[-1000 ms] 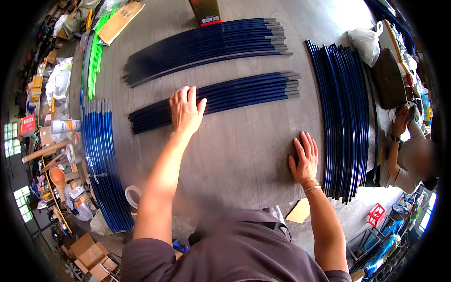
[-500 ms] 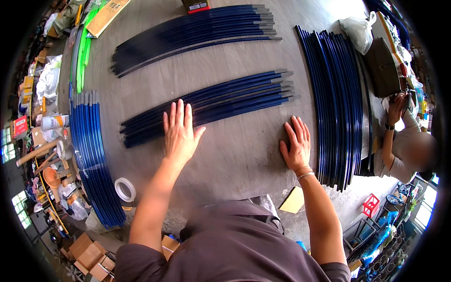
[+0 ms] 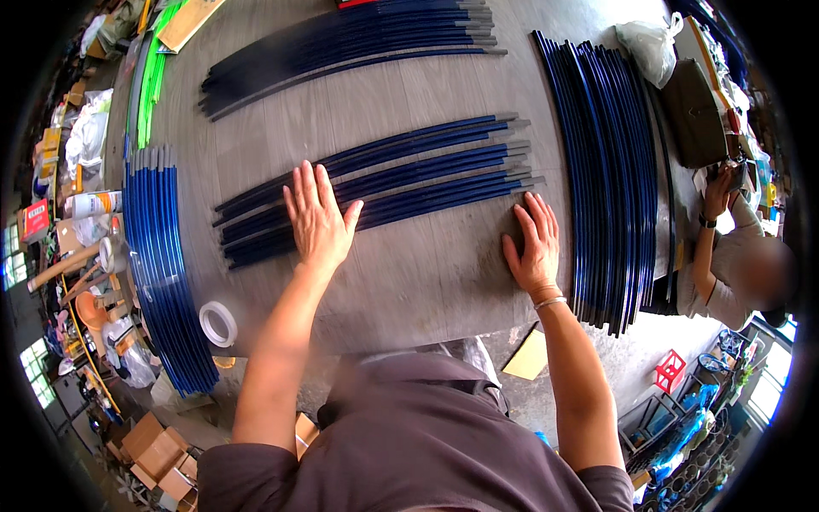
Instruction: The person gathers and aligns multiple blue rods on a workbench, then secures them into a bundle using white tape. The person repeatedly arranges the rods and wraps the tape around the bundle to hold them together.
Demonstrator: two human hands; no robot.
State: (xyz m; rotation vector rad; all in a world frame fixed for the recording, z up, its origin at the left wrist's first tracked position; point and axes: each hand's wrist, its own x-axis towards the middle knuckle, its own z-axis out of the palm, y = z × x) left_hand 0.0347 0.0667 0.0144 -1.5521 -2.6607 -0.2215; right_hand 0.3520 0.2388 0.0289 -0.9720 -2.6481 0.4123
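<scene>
Several dark blue rods with grey ends (image 3: pixel 426 175) lie across the middle of the table, split into small groups with gaps between them. My left hand (image 3: pixel 320 218) rests flat over the left half of these rods, fingers stretched out and holding nothing. Just below their grey right ends, my right hand (image 3: pixel 534 243) lies on the table, its fingers extended and nothing in them. A larger bundle of dark blue rods (image 3: pixel 358 51) lies farther back. To the right of my right hand, a stack of dark blue rods (image 3: pixel 607 183) runs front to back.
Blue rods with grey tips (image 3: pixel 158 256) line the table's left edge, beside a white tape roll (image 3: pixel 218 324). Bright green strips (image 3: pixel 152 94) and a wooden board (image 3: pixel 188 24) lie far left. A white plastic bag (image 3: pixel 650 49) and dark case (image 3: pixel 693 115) stand right, near another person (image 3: pixel 729 256).
The middle rods have spread into more distinct groups with wider gaps. Both hands stay flat; the whole view has shifted slightly, so the table's things sit higher in it.
</scene>
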